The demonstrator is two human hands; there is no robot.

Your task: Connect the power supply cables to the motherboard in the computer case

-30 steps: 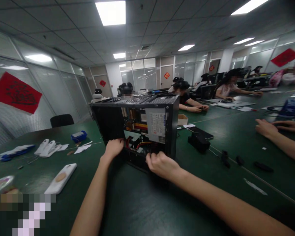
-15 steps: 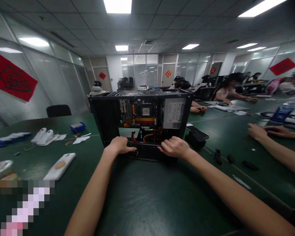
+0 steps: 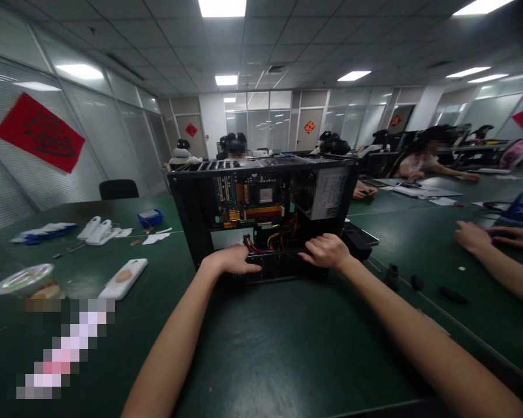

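A black computer case [image 3: 283, 268] stands in front of me on the green table, its open side facing me. Inside are a motherboard [image 3: 265, 195], a silver power supply [image 3: 330, 194] and a bundle of coloured cables [image 3: 283, 237]. My left hand [image 3: 236, 259] is closed over the lower frame rail of the case, left of centre, its thumb on the near face. Farther right on the same rail, my right hand [image 3: 329, 251] has its fingers curled over the edge. The undersides of both grips are hidden.
A white phone [image 3: 124, 278], a lidded food bowl [image 3: 26, 280] and a blue box [image 3: 150, 218] lie on the left. Small black parts [image 3: 453, 294] lie on the right, near another person's hands [image 3: 475, 238]. More people sit farther back.
The case has turned and tilted slightly, showing more of its top and the power supply's fan. Both hands stay on the rail. My view has swung a little left.
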